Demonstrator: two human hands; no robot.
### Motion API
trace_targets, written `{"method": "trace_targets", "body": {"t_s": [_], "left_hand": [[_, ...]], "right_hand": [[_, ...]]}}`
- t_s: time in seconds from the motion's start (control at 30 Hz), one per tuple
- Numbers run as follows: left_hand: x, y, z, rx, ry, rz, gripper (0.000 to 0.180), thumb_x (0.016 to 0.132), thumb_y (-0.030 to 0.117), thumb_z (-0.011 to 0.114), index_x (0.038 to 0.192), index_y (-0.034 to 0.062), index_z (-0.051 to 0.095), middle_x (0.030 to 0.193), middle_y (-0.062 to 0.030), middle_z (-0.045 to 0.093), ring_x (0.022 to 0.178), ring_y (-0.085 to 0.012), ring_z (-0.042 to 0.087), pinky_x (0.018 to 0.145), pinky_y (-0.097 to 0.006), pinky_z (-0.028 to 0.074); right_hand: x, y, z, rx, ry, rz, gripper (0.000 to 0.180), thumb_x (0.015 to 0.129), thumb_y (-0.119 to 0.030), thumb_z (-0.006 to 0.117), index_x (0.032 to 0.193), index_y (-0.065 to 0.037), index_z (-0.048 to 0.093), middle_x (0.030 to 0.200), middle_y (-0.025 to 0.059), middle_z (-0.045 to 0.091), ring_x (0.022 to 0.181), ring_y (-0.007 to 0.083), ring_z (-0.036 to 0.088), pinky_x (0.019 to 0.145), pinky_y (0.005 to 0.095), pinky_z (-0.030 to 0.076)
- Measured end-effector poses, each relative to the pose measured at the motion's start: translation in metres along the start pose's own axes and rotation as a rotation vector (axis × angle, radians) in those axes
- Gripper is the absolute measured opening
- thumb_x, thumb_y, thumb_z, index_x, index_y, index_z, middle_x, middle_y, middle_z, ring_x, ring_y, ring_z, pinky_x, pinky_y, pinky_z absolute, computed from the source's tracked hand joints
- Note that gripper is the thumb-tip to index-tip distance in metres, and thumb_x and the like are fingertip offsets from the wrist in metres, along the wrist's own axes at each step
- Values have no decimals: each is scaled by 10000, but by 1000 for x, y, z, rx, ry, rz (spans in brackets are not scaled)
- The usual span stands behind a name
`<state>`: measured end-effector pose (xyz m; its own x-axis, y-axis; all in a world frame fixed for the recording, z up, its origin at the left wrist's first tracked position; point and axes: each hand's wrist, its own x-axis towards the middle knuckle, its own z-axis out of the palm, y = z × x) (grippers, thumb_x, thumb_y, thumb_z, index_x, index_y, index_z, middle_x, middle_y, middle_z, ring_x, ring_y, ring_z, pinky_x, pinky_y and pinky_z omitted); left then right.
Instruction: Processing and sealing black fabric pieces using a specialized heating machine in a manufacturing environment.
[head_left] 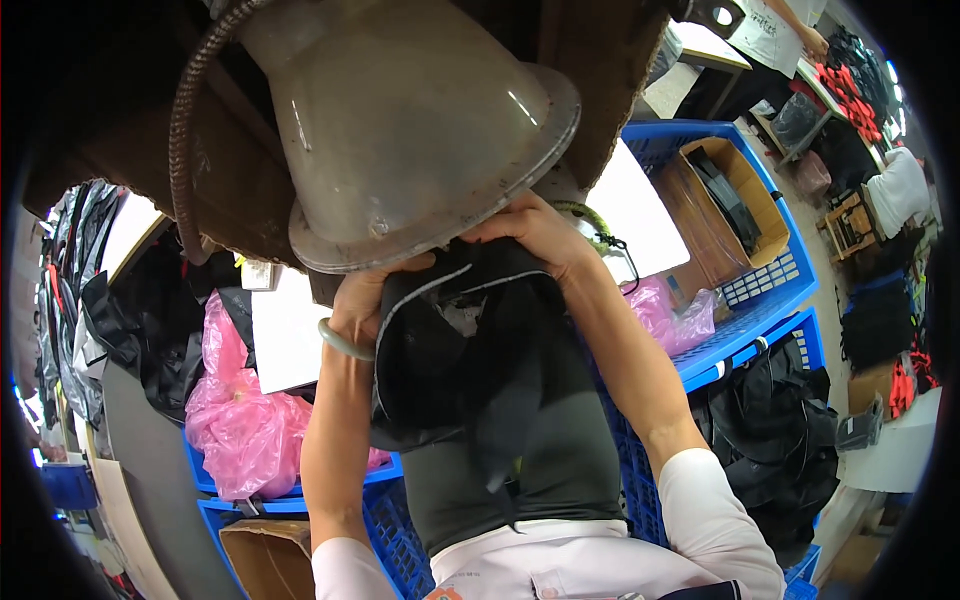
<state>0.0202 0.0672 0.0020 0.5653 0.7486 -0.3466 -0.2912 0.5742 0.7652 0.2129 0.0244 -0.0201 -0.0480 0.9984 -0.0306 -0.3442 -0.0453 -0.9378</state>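
Note:
A black fabric bag [460, 370] with pale piping along its edges hangs open in front of me, its dark inside showing. My left hand [362, 298], with a pale bangle [345, 342] at the wrist, grips the bag's far left edge. At the far right edge my right hand [540, 232] is closed on the same bag. A large cloudy lamp shade [420, 130] hangs above and covers most fingertips of both hands. Whatever lies under the shade at the bag's far edge is hidden.
A ribbed hose [185, 130] curves beside the shade. Blue crates [790, 265] stand at both sides; the right one holds a cardboard box [765, 215]. Pink plastic bags [245, 420] lie at left. Black fabric [770, 430] hangs at right. Another person [770, 40] stands at far right.

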Motion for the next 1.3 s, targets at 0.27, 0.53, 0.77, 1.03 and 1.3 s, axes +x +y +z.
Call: {"method": "trace_targets", "body": {"t_s": [0.27, 0.53, 0.77, 1.03, 1.3], "left_hand": [[11, -2, -14, 57, -23, 1, 312, 690, -112, 609, 973, -13, 524, 792, -111, 577, 556, -163, 584, 441, -212, 501], [-29, -4, -12, -46, 18, -19, 171, 792, 14, 544, 946, 80, 505, 632, -5, 426, 521, -98, 425, 437, -229, 333], [-72, -48, 47, -127, 14, -242, 164, 838, 96, 568, 962, -9, 588, 880, -113, 644, 761, -193, 637, 673, -296, 540], [-79, -130, 153, -350, -346, -271, 171, 853, 149, 580, 941, 3, 590, 940, -75, 625, 818, -169, 595, 768, -292, 479], [-162, -170, 120, 453, -1012, -216, 345, 854, 243, 617, 1066, -21, 550, 877, -45, 578, 811, -81, 497, 704, -244, 428]], "right_hand": [[1, 4, 3, 135, -20, 56, 205, 705, -21, 639, 888, 70, 630, 773, 84, 630, 687, 133, 597, 626, 226, 485], [-80, -54, 1, -179, 436, -33, 263, 726, -108, 677, 962, 0, 633, 803, 47, 630, 762, 123, 601, 708, 216, 463], [-339, -108, -94, -1301, 779, 451, 363, 609, -140, 709, 912, -2, 563, 873, 113, 583, 828, 193, 550, 767, 318, 428], [-305, 40, 9, -817, 593, -227, 839, 525, -118, 860, 1245, 17, 452, 1200, 145, 514, 1114, 259, 484, 966, 387, 371], [-331, -86, -93, -168, 911, -267, 360, 753, -68, 623, 1082, 50, 535, 972, 81, 619, 893, 182, 605, 796, 301, 478]]}}
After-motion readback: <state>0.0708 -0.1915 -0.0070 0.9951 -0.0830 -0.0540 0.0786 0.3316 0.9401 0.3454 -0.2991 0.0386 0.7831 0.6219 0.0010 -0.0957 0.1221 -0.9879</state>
